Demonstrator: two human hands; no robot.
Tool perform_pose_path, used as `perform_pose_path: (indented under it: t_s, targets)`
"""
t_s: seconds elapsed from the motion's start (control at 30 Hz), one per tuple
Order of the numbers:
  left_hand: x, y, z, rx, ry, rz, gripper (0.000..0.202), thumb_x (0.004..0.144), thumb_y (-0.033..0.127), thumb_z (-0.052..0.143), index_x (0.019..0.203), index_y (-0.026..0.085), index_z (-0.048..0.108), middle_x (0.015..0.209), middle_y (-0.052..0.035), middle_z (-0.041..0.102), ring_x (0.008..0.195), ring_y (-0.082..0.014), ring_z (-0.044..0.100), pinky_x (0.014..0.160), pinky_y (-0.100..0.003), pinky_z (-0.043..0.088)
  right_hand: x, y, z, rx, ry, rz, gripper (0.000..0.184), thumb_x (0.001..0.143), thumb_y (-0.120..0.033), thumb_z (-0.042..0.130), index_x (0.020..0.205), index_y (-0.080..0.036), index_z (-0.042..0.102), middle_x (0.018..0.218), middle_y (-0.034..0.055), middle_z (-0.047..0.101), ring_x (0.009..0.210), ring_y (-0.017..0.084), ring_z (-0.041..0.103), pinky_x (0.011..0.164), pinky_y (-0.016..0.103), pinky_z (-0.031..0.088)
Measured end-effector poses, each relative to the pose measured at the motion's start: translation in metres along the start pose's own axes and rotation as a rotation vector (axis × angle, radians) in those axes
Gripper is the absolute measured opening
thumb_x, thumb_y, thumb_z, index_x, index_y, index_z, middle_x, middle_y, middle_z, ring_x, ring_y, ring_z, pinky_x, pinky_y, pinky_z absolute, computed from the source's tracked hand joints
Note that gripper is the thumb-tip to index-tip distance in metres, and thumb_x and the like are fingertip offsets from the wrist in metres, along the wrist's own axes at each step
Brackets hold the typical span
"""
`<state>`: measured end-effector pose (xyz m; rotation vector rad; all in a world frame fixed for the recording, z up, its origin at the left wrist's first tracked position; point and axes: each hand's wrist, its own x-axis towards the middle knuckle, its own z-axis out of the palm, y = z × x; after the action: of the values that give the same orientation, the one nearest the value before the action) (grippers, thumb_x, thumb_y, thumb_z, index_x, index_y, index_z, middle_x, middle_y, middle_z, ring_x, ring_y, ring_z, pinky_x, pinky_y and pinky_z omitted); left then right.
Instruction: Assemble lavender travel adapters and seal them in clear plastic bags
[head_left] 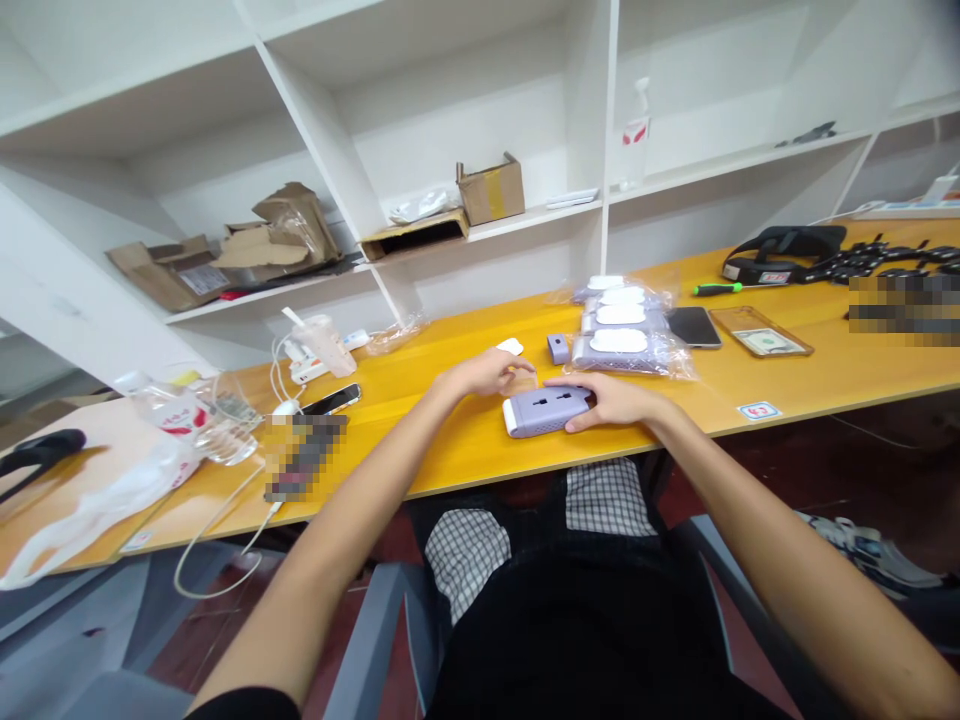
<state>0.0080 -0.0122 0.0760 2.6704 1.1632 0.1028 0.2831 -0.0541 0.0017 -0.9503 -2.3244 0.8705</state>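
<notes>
On the yellow table lies a lavender box-shaped device (544, 412) with a white end and two dark slots on its upper face. My right hand (611, 400) grips its right end, thumb on the near side and fingers over the far edge. Just beyond the device's left part is my left hand (491, 373), fingers bent together. A thin see-through piece seems to be at its fingertips, too faint to name. Behind lie a white oval piece (511, 346) and a small lavender block (558, 348). Several similar lavender devices in clear bags (621, 350) are stacked nearby.
A tablet-like dark device (694, 327), a clear phone case (761, 332) and a green screwdriver (718, 289) lie to the right. At left are a phone (332, 399), white cables, a plastic cup (330, 343) and a water bottle (191, 420). White shelves stand behind.
</notes>
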Motion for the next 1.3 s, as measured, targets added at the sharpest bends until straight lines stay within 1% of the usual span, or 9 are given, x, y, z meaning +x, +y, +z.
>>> perform_pose_path:
  t_s: [0.17, 0.27, 0.37, 0.47, 0.6, 0.73, 0.87, 1.03, 1.3]
  targets:
    - [-0.042, -0.002, 0.008, -0.068, 0.112, 0.0, 0.049, 0.08, 0.007, 0.053, 0.117, 0.025, 0.078, 0.129, -0.0084, 0.072, 0.112, -0.0244, 0.068, 0.096, -0.037, 0.055, 0.0, -0.001, -0.001, -0.007, -0.008, 0.012, 0.088, 0.069, -0.052, 0.087, 0.151, -0.033, 0.058, 0.151, 0.0043, 0.06, 0.139, 0.039, 0.055, 0.121, 0.058, 0.041]
    - [-0.067, -0.004, 0.017, -0.188, 0.148, -0.045, 0.042, 0.085, 0.015, 0.057, 0.123, 0.023, 0.075, 0.133, -0.0096, 0.07, 0.097, -0.0213, 0.07, 0.084, -0.035, 0.057, 0.0, -0.002, 0.0, -0.009, 0.001, 0.014, 0.088, 0.069, -0.051, 0.087, 0.15, -0.033, 0.058, 0.149, 0.0048, 0.062, 0.137, 0.04, 0.057, 0.119, 0.06, 0.043]
    - [-0.088, -0.002, 0.035, -0.343, 0.157, -0.12, 0.043, 0.095, 0.03, 0.056, 0.136, 0.022, 0.067, 0.11, -0.0088, 0.076, 0.077, -0.0176, 0.068, 0.074, -0.033, 0.056, 0.0, -0.001, 0.001, -0.012, 0.018, 0.012, 0.086, 0.069, -0.051, 0.087, 0.149, -0.035, 0.059, 0.147, 0.0033, 0.063, 0.135, 0.039, 0.058, 0.118, 0.06, 0.044]
    - [-0.101, 0.003, 0.056, -0.468, 0.215, -0.17, 0.052, 0.097, 0.043, 0.058, 0.144, 0.02, 0.06, 0.09, -0.0052, 0.073, 0.072, -0.0172, 0.063, 0.07, -0.031, 0.053, 0.001, 0.003, 0.003, -0.006, 0.019, 0.007, 0.087, 0.069, -0.052, 0.086, 0.149, -0.035, 0.058, 0.146, 0.0032, 0.064, 0.134, 0.038, 0.059, 0.118, 0.059, 0.044]
    - [-0.109, 0.008, 0.074, -0.496, 0.339, -0.175, 0.071, 0.084, 0.047, 0.075, 0.147, 0.018, 0.057, 0.096, -0.0051, 0.069, 0.078, -0.0169, 0.061, 0.076, -0.032, 0.053, 0.006, 0.004, 0.011, -0.024, 0.052, -0.016, 0.085, 0.069, -0.053, 0.086, 0.148, -0.036, 0.059, 0.146, 0.0035, 0.064, 0.132, 0.038, 0.059, 0.117, 0.059, 0.044]
    - [-0.11, 0.006, 0.077, -0.5, 0.383, -0.202, 0.083, 0.075, 0.045, 0.084, 0.148, 0.018, 0.055, 0.11, -0.0083, 0.067, 0.081, -0.0165, 0.06, 0.077, -0.033, 0.054, 0.012, -0.003, 0.025, -0.103, 0.125, -0.01, 0.084, 0.071, -0.057, 0.085, 0.148, -0.033, 0.059, 0.144, 0.0086, 0.063, 0.13, 0.039, 0.058, 0.115, 0.061, 0.043]
    - [-0.111, 0.001, 0.076, -0.569, 0.374, -0.208, 0.085, 0.072, 0.043, 0.088, 0.146, 0.019, 0.056, 0.101, -0.0054, 0.066, 0.078, -0.016, 0.06, 0.076, -0.033, 0.055, 0.014, -0.009, 0.032, -0.167, 0.159, -0.024, 0.083, 0.072, -0.059, 0.084, 0.147, -0.034, 0.059, 0.144, 0.0096, 0.062, 0.13, 0.04, 0.057, 0.115, 0.064, 0.039]
    - [-0.112, 0.0, 0.077, -0.644, 0.369, -0.224, 0.084, 0.068, 0.041, 0.091, 0.142, 0.019, 0.058, 0.086, -0.0005, 0.063, 0.076, -0.0161, 0.061, 0.076, -0.033, 0.054, 0.012, -0.008, 0.03, -0.175, 0.144, -0.025, 0.085, 0.072, -0.061, 0.085, 0.148, -0.035, 0.058, 0.141, 0.0102, 0.064, 0.129, 0.041, 0.057, 0.114, 0.065, 0.039]
    - [-0.115, 0.0, 0.075, -0.775, 0.328, -0.228, 0.084, 0.065, 0.038, 0.093, 0.138, 0.017, 0.057, 0.086, 0.0005, 0.061, 0.077, -0.0148, 0.06, 0.075, -0.031, 0.052, 0.011, -0.006, 0.028, -0.164, 0.127, -0.029, 0.087, 0.073, -0.06, 0.084, 0.15, -0.031, 0.057, 0.145, 0.0106, 0.062, 0.131, 0.038, 0.057, 0.114, 0.058, 0.042]
